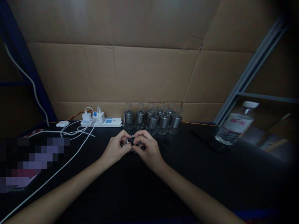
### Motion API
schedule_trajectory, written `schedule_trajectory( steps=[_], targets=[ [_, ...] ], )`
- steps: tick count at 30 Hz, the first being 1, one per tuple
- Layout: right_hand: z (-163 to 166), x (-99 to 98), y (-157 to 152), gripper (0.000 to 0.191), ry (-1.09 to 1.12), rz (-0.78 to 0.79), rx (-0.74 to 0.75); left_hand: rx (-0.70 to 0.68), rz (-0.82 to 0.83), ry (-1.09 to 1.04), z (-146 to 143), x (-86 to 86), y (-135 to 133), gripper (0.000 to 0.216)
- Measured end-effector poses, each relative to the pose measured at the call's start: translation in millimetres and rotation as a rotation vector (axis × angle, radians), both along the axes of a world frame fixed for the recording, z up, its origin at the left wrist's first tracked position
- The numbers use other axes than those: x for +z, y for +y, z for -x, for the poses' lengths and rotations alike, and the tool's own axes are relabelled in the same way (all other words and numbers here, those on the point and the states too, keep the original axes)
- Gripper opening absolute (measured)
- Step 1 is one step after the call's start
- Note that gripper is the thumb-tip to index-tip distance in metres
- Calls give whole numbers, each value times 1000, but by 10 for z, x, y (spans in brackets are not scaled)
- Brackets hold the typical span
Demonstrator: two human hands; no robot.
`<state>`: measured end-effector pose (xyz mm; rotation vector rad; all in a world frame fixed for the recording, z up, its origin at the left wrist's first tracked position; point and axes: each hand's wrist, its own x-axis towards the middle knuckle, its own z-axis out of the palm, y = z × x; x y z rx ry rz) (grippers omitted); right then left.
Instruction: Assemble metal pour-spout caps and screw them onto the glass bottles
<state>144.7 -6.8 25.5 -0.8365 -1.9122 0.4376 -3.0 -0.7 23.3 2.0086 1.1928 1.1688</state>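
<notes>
Head view: sm. dark part (131, 141), partly hidden, just near side of glass bottles (153, 122)
L hand (117, 145): pinching part w/ fingertips
R hand (147, 147): pinching same part
Pwr strip (113, 122): L of glass bottles
Capped jug (235, 124): well R of glass bottles

smooth glass bottles (174, 128), brushed metal sleeves (164, 120), matt cardboard wall (149, 74)

The light is dim: the far cardboard wall (126, 74) is brightest, with a faint sheen high at left, while the tabletop (130, 193) sinks to near-black and the small piece (132, 140) between the hands (150, 151) looks murky. At right the bottle (235, 124) leans with wide-angle distortion, blurred; coarse pixel blocks (40, 157) lie left.
</notes>
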Motion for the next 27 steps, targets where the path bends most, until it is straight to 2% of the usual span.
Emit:
schedule_trajectory(
  steps=[7, 15, 19, 27],
  targets=[
    [-44, -23, 31, 7, -124, -54, 17, -14, 14, -24, 9, -44, 27, 11],
    [-76, 78, 6, 10, -255, -171, 54, -51, -59, 31, 8, 50, 15, 14],
    [-86, 92, -1, 8, -389, -228, 63, -85, -54, 45, 25, 27, 0, 16],
    [-61, 38, 3, 8, -514, -261, -52, -37, -93, 130, 12, 2, -26, 16]
  ],
)
